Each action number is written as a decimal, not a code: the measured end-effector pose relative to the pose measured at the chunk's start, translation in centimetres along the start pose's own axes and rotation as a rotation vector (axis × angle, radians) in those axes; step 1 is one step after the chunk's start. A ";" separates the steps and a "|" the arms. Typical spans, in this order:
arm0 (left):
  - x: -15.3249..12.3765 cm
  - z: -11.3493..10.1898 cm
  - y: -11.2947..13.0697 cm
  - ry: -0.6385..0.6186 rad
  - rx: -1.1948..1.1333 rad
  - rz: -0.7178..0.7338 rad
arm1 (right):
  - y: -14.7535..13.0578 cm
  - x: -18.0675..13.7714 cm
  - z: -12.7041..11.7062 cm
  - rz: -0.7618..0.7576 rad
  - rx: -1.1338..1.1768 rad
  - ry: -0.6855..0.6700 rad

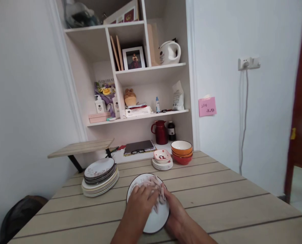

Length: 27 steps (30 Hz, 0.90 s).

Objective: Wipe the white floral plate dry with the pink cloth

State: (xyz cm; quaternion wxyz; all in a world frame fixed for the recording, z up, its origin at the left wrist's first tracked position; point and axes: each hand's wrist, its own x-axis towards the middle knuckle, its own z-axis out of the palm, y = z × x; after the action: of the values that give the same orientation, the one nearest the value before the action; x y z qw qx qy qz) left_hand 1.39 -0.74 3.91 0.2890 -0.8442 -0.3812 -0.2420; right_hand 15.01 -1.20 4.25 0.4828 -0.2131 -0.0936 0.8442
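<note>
A round white plate [157, 220] with a dark rim is tilted up in front of me, above the near part of the wooden table. My right hand [176, 210] grips its right edge, with the fingers partly hidden behind the plate. A crumpled, pale pinkish cloth [153, 184] lies against the plate's face. On that cloth my left hand [142, 200] presses with bent fingers closed on it. Part of the cloth is covered by the hand.
Stacked plates [100, 176] stand at the left, near a small raised wooden shelf [82, 147]. Farther back are small dishes [162, 161], orange and red bowls [181, 154], a red jug [161, 132] and a dark laptop-like slab [139, 147]. White shelving [151, 73] rises behind.
</note>
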 end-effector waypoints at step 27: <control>-1.7 0.1 2.1 -0.139 -0.024 -0.425 | -0.7 0.6 -1.4 -0.090 -0.008 0.064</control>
State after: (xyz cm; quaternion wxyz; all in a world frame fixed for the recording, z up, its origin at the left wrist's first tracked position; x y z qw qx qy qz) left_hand 2.01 -2.71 2.15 0.1944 -0.7629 -0.5666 -0.2431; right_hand 15.94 -0.42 3.08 0.5222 -0.2376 -0.0910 0.8140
